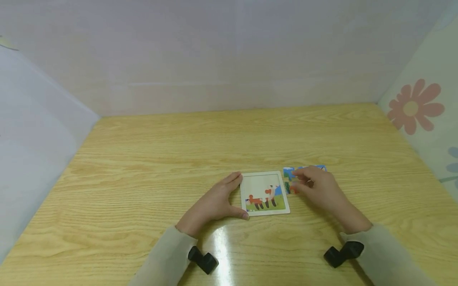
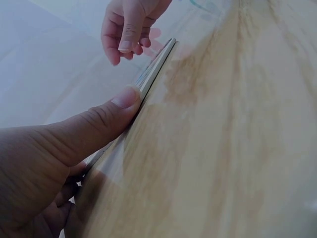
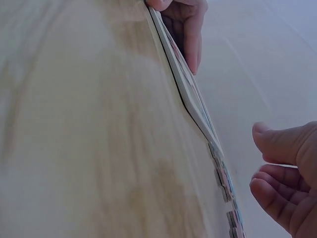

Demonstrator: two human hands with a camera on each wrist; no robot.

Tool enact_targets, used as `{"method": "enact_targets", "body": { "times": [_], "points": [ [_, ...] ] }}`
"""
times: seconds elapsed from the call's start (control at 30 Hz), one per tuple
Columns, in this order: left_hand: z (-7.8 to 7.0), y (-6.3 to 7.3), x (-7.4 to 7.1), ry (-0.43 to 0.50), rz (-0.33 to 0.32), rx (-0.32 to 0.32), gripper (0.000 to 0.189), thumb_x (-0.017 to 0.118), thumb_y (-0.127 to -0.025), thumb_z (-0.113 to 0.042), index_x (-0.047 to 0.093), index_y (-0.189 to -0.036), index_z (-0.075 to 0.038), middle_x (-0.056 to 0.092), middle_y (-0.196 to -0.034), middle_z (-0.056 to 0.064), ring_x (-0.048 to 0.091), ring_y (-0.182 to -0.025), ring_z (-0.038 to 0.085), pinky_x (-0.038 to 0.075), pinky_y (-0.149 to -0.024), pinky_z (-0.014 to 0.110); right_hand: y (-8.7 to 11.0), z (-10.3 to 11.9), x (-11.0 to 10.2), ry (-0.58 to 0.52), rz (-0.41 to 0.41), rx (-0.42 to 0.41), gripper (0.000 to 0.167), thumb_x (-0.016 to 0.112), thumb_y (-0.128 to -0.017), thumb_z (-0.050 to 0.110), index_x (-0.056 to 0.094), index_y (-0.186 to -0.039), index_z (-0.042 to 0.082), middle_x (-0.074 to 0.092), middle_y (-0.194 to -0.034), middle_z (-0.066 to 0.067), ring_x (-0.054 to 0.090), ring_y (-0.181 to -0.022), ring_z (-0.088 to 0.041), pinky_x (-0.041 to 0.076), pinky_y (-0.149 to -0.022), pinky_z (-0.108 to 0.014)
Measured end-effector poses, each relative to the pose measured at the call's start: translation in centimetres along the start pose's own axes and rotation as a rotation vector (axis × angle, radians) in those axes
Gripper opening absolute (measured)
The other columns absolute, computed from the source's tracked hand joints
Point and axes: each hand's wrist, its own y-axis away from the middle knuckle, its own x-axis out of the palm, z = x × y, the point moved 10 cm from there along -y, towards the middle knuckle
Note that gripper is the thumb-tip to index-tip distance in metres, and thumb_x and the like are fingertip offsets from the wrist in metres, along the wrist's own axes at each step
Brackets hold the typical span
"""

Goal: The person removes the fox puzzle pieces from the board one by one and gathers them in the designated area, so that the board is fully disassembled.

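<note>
A white-framed square puzzle tray (image 1: 265, 193) lies flat on the wooden table (image 1: 229, 139). Fox and grass pieces fill its lower part, and the upper part is bare. My left hand (image 1: 219, 201) braces the tray's left side, with the thumb (image 2: 115, 112) against the near corner of the tray (image 2: 154, 67) and straight fingers (image 3: 187, 30) at the far corner. Loose puzzle pieces (image 1: 290, 177) lie just right of the tray. My right hand (image 1: 317, 186) hovers over the pieces (image 3: 227, 194) with loosely curled fingers (image 3: 280, 173) that hold nothing.
Pale cloth walls enclose the table at the back and on both sides, and the right wall has a flower print (image 1: 415, 106). Black wrist-camera mounts (image 1: 203, 260) sit on both sleeves.
</note>
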Motion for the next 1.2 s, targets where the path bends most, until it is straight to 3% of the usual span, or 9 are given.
{"method": "enact_targets", "body": {
  "times": [0.17, 0.33, 0.6, 0.77, 1.2],
  "points": [
    [0.1, 0.0, 0.0, -0.002, -0.004, 0.000, 0.107, 0.081, -0.063, -0.048, 0.027, -0.146, -0.004, 0.020, -0.154, 0.005, 0.018, -0.140, 0.022, 0.024, -0.112, 0.040, -0.2, 0.7, 1.2, -0.054, 0.076, -0.041, 0.028, 0.073, -0.078, 0.010, 0.068, -0.104, 0.000, 0.067, -0.093, -0.010, 0.063, -0.078, -0.018, 0.053, -0.066, -0.028],
    [0.0, 0.0, 0.0, -0.003, -0.007, 0.004, 0.107, 0.081, -0.063, -0.048, 0.027, -0.145, -0.004, 0.020, -0.154, 0.006, 0.019, -0.140, 0.022, 0.024, -0.111, 0.040, -0.3, 1.2, 2.4, -0.008, 0.146, -0.046, 0.030, 0.074, -0.078, 0.015, 0.068, -0.107, 0.007, 0.067, -0.100, -0.004, 0.059, -0.085, -0.016, 0.050, -0.074, -0.035],
    [0.0, 0.0, 0.0, -0.002, -0.004, -0.004, 0.107, 0.081, -0.064, -0.047, 0.027, -0.145, -0.004, 0.020, -0.154, 0.006, 0.019, -0.140, 0.023, 0.024, -0.111, 0.040, -0.3, 2.7, 3.4, 0.023, 0.163, -0.177, 0.028, 0.073, -0.079, 0.014, 0.069, -0.105, 0.007, 0.068, -0.105, -0.006, 0.059, -0.100, -0.025, 0.048, -0.085, -0.043],
    [0.0, -0.1, 0.0, 0.001, -0.007, 0.000, 0.107, 0.081, -0.064, -0.047, 0.027, -0.145, -0.004, 0.020, -0.154, 0.006, 0.019, -0.140, 0.022, 0.025, -0.111, 0.040, -0.3, 3.6, 3.9, 0.032, 0.171, -0.257, 0.028, 0.073, -0.078, 0.012, 0.070, -0.105, 0.004, 0.067, -0.107, -0.008, 0.059, -0.101, -0.028, 0.047, -0.086, -0.044],
    [0.1, -0.1, 0.0, -0.005, -0.017, 0.005, 0.108, 0.081, -0.063, -0.048, 0.028, -0.145, -0.004, 0.021, -0.153, 0.006, 0.020, -0.140, 0.022, 0.025, -0.111, 0.040, -0.1, 4.4, 4.7, 0.093, 0.252, -0.260, 0.037, 0.069, -0.082, 0.017, 0.064, -0.114, 0.000, 0.065, -0.114, -0.012, 0.055, -0.109, -0.033, 0.043, -0.092, -0.049]
  ]
}}
